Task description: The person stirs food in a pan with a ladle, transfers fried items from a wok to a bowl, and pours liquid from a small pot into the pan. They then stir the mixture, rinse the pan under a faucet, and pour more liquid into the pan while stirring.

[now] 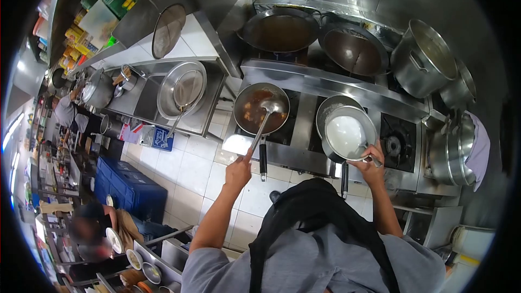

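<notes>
My left hand [239, 171] is closed around the long handle of a metal ladle [259, 133]. The ladle's bowl rests in a frying pan [237, 119] of reddish-brown sauce with light chunks, and the pan sits on the left front burner. My right hand [371, 164] grips the near right side of a steel pot [370, 122] that holds white liquid [346, 130]. A metal spoon [374, 160] pokes out at that hand, its other end inside the pot. Underneath the pot is a second pan [324, 109], partly covered, with a black handle [344, 182] pointing toward me.
Two dark woks [279, 31] [354, 49] stand along the back, beside a tall stockpot [420, 57]. A bare burner [394, 145] lies right of the pot. On the left counter are a steel bowl [165, 95] and strainer. Another person [127, 228] is at lower left.
</notes>
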Available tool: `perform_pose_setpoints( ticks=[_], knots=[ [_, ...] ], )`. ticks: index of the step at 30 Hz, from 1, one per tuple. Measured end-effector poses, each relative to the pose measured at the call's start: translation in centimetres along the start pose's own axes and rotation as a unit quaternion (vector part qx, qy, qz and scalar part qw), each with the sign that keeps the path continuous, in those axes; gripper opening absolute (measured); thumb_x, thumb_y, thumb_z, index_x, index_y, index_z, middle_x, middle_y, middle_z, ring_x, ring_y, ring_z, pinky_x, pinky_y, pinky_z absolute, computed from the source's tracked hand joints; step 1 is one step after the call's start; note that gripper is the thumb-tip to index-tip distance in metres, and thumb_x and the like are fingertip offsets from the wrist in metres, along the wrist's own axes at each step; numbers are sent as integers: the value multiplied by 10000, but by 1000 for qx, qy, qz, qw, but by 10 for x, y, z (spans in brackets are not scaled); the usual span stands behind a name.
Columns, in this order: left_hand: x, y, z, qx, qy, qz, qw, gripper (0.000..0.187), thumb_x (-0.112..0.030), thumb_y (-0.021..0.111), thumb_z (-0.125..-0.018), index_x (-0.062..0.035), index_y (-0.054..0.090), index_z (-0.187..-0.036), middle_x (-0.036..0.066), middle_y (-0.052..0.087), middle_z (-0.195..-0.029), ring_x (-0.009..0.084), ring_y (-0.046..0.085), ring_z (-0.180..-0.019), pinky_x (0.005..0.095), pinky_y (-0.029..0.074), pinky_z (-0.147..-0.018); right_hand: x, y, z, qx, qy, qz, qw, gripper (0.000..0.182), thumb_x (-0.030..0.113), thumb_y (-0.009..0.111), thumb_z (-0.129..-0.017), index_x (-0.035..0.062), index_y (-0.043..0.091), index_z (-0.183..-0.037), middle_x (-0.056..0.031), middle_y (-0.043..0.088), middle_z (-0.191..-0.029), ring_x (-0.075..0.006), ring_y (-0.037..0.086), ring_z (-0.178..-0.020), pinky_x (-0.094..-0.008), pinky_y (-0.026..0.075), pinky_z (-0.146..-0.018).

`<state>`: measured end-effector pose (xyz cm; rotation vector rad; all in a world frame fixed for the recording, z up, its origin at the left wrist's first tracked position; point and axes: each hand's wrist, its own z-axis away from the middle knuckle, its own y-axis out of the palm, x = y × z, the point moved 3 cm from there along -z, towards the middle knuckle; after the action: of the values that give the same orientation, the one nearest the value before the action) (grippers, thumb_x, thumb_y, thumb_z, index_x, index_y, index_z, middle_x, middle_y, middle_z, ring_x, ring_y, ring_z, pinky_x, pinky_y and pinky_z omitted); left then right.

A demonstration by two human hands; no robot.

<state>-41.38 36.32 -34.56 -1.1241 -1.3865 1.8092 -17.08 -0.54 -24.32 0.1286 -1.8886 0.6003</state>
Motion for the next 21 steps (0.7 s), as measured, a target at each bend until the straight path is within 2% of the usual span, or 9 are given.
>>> perform_pose_setpoints(
  ticks=[2,4,6,8,10,15,18,19,21],
  knots=[
    [18,-11,14,37,-13,-58,998,601,-103,569,-909,-253,439,-1476,183,648,-951,377,679,-776,470,564,-688,7,-1,1,-1,-15,22,1000,502,62,922,-511,40,465,-718,-211,557,-1146,-327,578,-1053,-368,463,-894],
    [37,-35,18,33,-21,-73,997,608,-60,550,-909,-318,470,-1453,165,630,-948,368,679,-784,480,566,-707,12,-3,2,-26,-45,27,998,429,104,902,-574,14,503,-701,-124,562,-1084,-239,584,-978,-331,462,-849],
    [44,-63,13,40,-20,-104,994,590,-55,536,-911,-319,494,-1437,158,627,-930,364,676,-779,485,561,-701,7,-4,5,-33,-45,3,998,437,117,906,-571,15,501,-702,-138,560,-1105,-254,580,-999,-334,457,-863],
    [55,-77,-7,40,-3,-144,989,550,-106,554,-919,-310,504,-1427,157,633,-905,360,678,-781,479,555,-682,0,-8,10,-37,-42,-20,998,446,131,910,-567,15,500,-702,-151,558,-1125,-269,576,-1020,-337,452,-878],
    [61,-87,-40,8,22,-172,985,506,-175,584,-921,-290,521,-1410,157,639,-878,357,681,-778,478,552,-674,-8,-10,13,-18,-34,32,999,519,163,942,-531,31,482,-730,-219,563,-1220,-362,579,-1085,-388,466,-902],
    [60,-108,-119,21,67,-174,982,507,-198,592,-918,-246,502,-1415,217,674,-893,409,674,-800,508,541,-724,-1,-5,5,-29,-47,6,998,518,187,939,-546,26,481,-725,-204,564,-1224,-352,581,-1066,-383,467,-899],
    [68,-117,-125,74,42,-109,990,508,-191,575,-925,-183,484,-1424,263,678,-905,439,662,-842,515,533,-762,-5,-8,6,-32,-45,-3,998,501,160,936,-554,28,486,-731,-199,561,-1238,-343,579,-1096,-372,465,-912],
    [63,-124,-120,93,33,-112,989,521,-190,551,-932,-115,457,-1439,287,673,-907,449,655,-875,517,527,-798,-7,-9,8,-26,-35,-1,999,490,125,933,-557,29,488,-740,-197,555,-1251,-337,577,-1130,-365,464,-929],
    [99,-99,-107,81,25,-74,994,529,-186,536,-935,-102,442,-1448,295,669,-907,454,655,-869,520,526,-804,-9,-10,10,-27,-27,-9,999,488,129,932,-558,32,488,-739,-199,553,-1260,-344,577,-1135,-372,462,-940]
  ],
)
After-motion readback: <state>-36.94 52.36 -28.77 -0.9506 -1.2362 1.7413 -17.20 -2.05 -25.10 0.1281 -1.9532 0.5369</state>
